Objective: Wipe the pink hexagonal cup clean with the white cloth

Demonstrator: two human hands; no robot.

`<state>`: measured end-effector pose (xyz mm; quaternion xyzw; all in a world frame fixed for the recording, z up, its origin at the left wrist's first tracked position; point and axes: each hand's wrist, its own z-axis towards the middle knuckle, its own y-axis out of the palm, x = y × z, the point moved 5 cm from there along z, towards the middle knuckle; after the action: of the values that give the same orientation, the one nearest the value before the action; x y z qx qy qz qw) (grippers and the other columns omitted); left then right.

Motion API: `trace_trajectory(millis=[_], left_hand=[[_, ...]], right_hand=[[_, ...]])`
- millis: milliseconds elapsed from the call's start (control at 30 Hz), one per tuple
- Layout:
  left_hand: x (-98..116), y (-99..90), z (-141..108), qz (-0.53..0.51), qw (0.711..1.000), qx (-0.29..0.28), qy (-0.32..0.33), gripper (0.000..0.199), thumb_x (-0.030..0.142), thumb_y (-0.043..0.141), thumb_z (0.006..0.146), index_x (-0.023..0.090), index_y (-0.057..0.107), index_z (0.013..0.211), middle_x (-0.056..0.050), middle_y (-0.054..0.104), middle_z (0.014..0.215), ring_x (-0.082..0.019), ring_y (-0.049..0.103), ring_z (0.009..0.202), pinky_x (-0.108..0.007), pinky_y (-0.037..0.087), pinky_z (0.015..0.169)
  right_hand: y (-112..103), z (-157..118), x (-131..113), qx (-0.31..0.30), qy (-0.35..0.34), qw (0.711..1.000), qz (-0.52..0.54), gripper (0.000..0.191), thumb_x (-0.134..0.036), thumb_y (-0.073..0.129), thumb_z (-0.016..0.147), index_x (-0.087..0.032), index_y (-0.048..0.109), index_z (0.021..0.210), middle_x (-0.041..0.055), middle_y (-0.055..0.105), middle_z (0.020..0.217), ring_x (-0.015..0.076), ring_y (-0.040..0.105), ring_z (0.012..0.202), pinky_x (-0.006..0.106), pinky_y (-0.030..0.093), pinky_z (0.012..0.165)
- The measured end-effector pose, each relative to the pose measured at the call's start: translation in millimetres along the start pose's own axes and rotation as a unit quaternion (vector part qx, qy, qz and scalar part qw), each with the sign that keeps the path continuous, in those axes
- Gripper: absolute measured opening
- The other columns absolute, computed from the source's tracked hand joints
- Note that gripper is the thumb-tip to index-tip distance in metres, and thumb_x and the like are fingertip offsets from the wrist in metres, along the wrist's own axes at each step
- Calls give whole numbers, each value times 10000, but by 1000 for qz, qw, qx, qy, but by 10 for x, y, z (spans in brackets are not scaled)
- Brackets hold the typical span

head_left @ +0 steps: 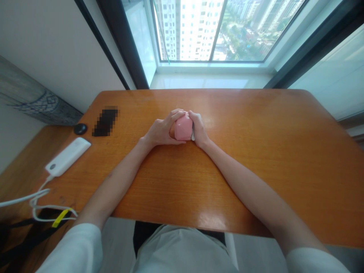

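My left hand [160, 131] and my right hand [199, 129] meet at the middle of an orange-brown wooden desk [227, 182]. Between them is a small pink rounded object [183, 127], held in both sets of fingers. Its far end and sides are partly hidden by my fingers, so I cannot tell what it is. A thin white piece [193, 135] shows at its right side, against my right hand. My forearms rest on the desk.
A white power bank [67, 156] with a white cable [34, 201] lies at the left, near a black round puck [80, 129] and a pixelated dark rectangle [105, 122]. A yellow tag [60, 218] hangs on the cable. A window [210, 32] stands beyond the desk.
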<state>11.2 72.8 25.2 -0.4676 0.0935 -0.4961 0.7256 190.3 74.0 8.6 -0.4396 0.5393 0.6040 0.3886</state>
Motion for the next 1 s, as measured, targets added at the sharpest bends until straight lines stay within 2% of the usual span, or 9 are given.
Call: trace_trajectory(millis=[100,267,367,467,567,700,800,933,1000], left_hand=[[5,6,1,-3,1000,7,-12,1252,872,951,798,269,469,1784,-205,643,1753,-407,717,1573,-402,738,996],[38,-29,27,-8,1000,19,-21,1222,844,977,779,249,525,1746,-189,710,1688,-384,788,1464,-382,712,982],[78,-50,67,-32,998,15,-46,1195,779,1016,755,243,563,1723,-183,751,1630,-350,844,1314,-375,691,1004],[98,-40,107,-84,992,19,-90,1141,767,1005,758,259,595,1693,-139,828,1477,-251,855,991,-331,668,869],[60,27,117,-162,976,17,-147,1001,818,891,861,235,629,1632,-71,870,1199,-153,726,700,-266,580,658],[11,97,101,-208,962,16,-174,914,817,820,935,190,654,1579,-29,827,990,-147,682,682,-242,537,631],[10,110,98,-209,963,18,-171,934,850,812,927,202,656,1581,-51,839,1054,-170,710,752,-263,565,682],[33,62,123,-169,973,64,-145,940,924,776,907,204,726,1509,-160,792,1445,-221,766,921,-352,643,846],[32,50,129,-159,976,77,-129,973,952,785,880,213,733,1512,-171,760,1506,-226,763,928,-366,651,852]], right_hand=[[-31,-16,-57,48,-31,998,-16,705,-960,730,905,-289,564,762,-20,499,790,185,449,757,364,425,708],[-40,-28,-70,58,-54,996,-34,703,-957,712,925,-280,602,772,-9,536,806,186,486,780,367,448,739],[-63,-13,-48,63,-65,995,-44,689,-953,715,923,-280,631,802,-6,559,826,191,521,809,357,474,754],[-67,6,-8,50,-60,996,-41,676,-939,723,922,-272,662,824,-5,584,835,185,533,806,346,478,746],[-48,16,45,18,-39,999,-24,662,-923,713,935,-270,676,831,-10,587,817,179,530,779,333,473,722],[-54,5,54,18,-46,999,-23,656,-914,716,941,-273,659,818,-15,595,815,176,536,775,325,479,727],[-56,-8,29,25,-51,998,-28,670,-918,700,951,-264,651,810,-15,585,812,168,528,760,330,464,721],[-42,-22,-18,27,-61,997,-39,657,-893,697,963,-254,650,814,-9,583,822,170,543,782,337,476,733],[-37,-22,-24,27,-64,997,-38,647,-880,707,964,-254,644,814,-8,583,823,170,546,785,334,477,727]])
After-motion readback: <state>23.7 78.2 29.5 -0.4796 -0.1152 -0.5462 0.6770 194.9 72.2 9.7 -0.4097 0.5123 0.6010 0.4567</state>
